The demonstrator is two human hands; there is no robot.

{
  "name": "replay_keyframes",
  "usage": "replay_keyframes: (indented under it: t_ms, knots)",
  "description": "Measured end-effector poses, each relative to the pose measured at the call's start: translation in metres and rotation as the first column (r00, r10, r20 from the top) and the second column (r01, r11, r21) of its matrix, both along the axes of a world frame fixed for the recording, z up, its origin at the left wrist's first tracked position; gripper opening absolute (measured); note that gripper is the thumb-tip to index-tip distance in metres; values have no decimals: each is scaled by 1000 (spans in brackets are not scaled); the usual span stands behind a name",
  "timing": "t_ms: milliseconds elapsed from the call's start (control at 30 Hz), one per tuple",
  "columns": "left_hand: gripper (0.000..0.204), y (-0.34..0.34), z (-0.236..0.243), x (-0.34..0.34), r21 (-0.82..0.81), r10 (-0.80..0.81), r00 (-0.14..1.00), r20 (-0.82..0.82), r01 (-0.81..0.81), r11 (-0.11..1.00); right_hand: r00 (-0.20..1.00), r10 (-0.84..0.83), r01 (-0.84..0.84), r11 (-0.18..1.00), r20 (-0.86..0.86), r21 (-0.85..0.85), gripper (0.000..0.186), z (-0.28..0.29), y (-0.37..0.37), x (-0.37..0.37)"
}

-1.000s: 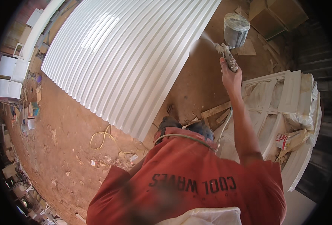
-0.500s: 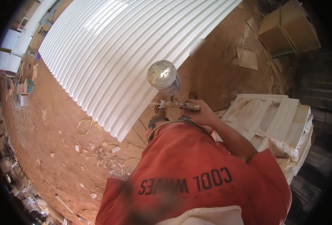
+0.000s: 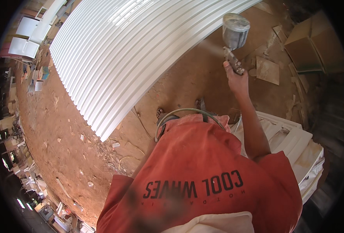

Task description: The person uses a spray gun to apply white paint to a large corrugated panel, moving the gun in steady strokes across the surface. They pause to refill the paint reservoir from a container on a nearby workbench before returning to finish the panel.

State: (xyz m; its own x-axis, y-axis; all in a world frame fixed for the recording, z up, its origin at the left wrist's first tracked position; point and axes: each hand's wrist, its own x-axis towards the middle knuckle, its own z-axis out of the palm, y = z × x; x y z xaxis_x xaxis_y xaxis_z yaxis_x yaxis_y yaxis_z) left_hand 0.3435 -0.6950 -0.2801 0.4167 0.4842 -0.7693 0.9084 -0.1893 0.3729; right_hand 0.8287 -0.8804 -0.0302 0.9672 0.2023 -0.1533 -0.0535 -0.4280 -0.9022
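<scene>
My right hand (image 3: 237, 77) grips a spray gun (image 3: 233, 61) with a paint-smeared metal cup (image 3: 236, 31) on top, held out to the right of a white corrugated sheet (image 3: 117, 66). A faint mist shows at the nozzle, toward the sheet's edge. My left hand is hidden behind my body; part of that arm shows at the left of my red shirt. A pale green hose (image 3: 189, 109) arches across my waist.
Cardboard boxes (image 3: 300, 46) and a flat board (image 3: 267, 70) lie at the right. White panels (image 3: 288, 151) are stacked by my right side. A yellow cord (image 3: 127, 159) and scraps lie on the dirt floor (image 3: 63, 139). White pieces (image 3: 23, 47) stand at the far left.
The spray gun came in toward my body half a second ago and has since swung back out up and to the right. My feet and view have shifted slightly relative to the sheet.
</scene>
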Motion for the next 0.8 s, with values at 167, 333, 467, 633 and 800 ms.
replay_keyframes:
  t_ms: [167,333,467,633,800]
  knots:
    - [42,-27,18,41,42,44,998,38,-46,998,978,-166,179,979,125,-99,46,16,-44,60]
    - [39,-52,46,63,15,170,980,109,-172,985,996,-74,82,986,55,-146,46,20,-63,55]
    - [35,-63,22,46,19,193,969,157,-198,980,980,198,-199,978,-15,-65,42,12,-51,18]
    - [30,-75,6,37,27,249,950,190,-259,965,856,516,-515,850,-18,-110,40,5,-18,-30]
    - [31,-85,5,38,56,292,941,169,-305,951,686,727,-726,678,-42,-120,40,11,20,-71]
